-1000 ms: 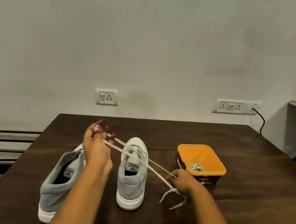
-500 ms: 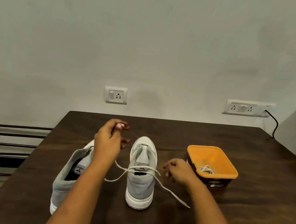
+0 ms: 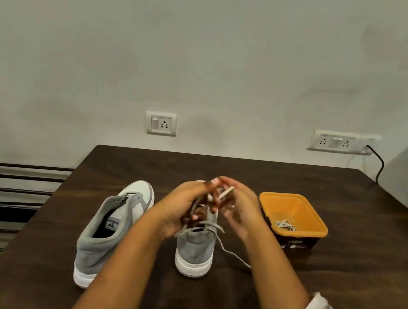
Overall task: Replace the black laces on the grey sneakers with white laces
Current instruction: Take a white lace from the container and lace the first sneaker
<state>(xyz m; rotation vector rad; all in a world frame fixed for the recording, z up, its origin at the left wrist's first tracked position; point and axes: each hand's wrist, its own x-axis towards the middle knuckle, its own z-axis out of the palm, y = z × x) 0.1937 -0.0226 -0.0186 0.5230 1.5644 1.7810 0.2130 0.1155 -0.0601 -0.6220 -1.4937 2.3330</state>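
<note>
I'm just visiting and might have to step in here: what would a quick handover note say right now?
Left hand and right hand both pinch the white lace above the middle sneaker. That sneaker is partly laced, one end trailing on the table. The other sneaker shows no lace. A spare white lace lies in the orange tub. To do: finish this one, lace the other.
</note>
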